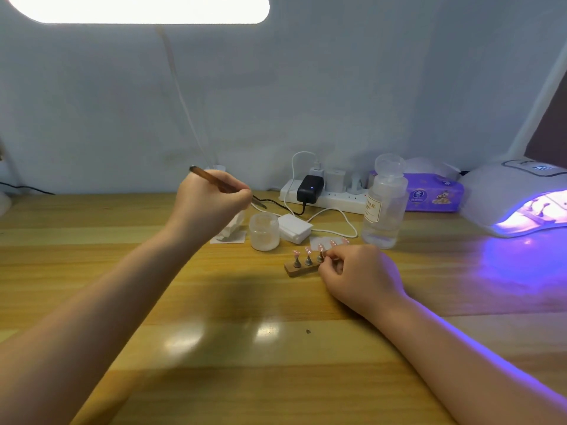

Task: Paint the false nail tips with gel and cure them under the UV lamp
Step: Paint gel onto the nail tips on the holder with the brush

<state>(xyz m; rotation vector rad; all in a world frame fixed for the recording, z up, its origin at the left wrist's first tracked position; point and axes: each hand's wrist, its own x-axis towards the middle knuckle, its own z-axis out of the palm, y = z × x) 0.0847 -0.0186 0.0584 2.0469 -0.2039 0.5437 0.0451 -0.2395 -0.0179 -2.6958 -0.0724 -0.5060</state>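
I note the left hand [211, 194] raised above the desk [214, 348], fingers curled round a brown brush [214, 179] whose dark tip points right and down, above a small frosted jar [264, 231]. The right hand [352, 277] rests on the desk, fingertips pinching the right end of a wooden holder [299, 269]. Pink nail tips [307, 251] stand on metal pegs in that holder; those on the right are partly hidden by the fingers. The UV lamp [515, 197] sits at far right, well apart, glowing violet, with shapes inside I cannot identify. Behind the holder stand a clear bottle [385, 207], a white box [294, 228], a power strip [322, 194] and a purple tissue pack [435, 193].
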